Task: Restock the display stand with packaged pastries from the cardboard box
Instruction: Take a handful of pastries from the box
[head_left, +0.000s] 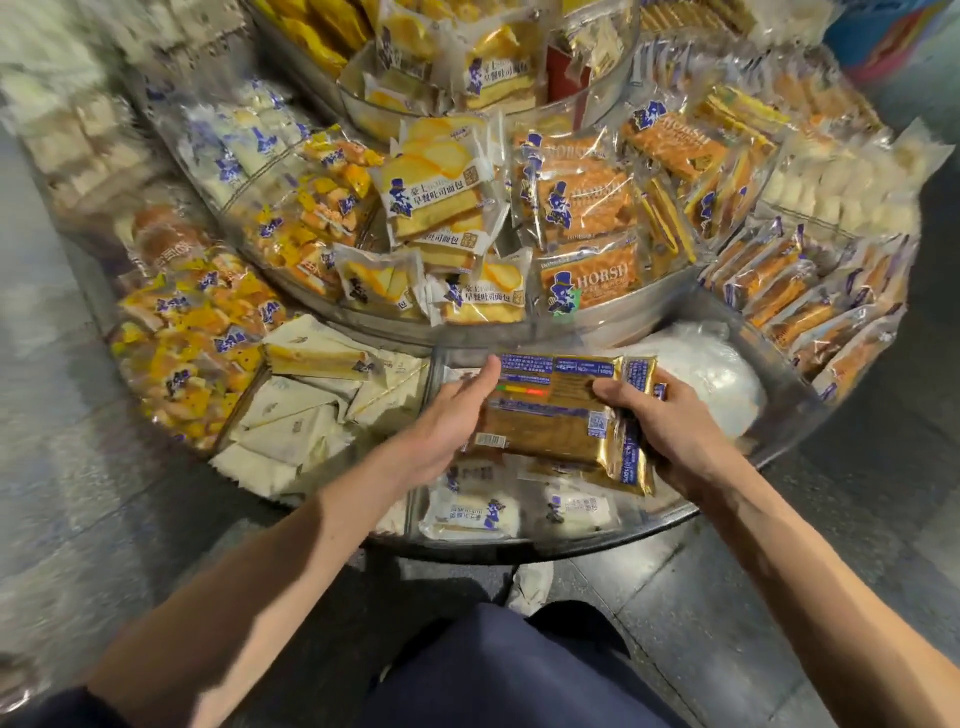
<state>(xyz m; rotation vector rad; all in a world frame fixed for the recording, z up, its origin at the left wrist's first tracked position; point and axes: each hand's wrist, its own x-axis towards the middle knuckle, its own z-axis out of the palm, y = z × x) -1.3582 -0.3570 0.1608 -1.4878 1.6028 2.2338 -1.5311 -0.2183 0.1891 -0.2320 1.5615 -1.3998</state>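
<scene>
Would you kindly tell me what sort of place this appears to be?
Most likely a shop floor: a round tiered display stand holds compartments of branded pastries, HORSH packs and toast packs among them, and the right hand grips a gold-wrapped pack over its bottom tier, the left hand touching it.

Front compartment, ctr frame: top access blocked by gold packets; white bag fills right side, white packets lower edge. Cream packets crowd left, orange packets right.

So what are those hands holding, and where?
A stack of gold packets: the right hand grips its right end, the left hand rests straight-fingered against its left edge.
</scene>
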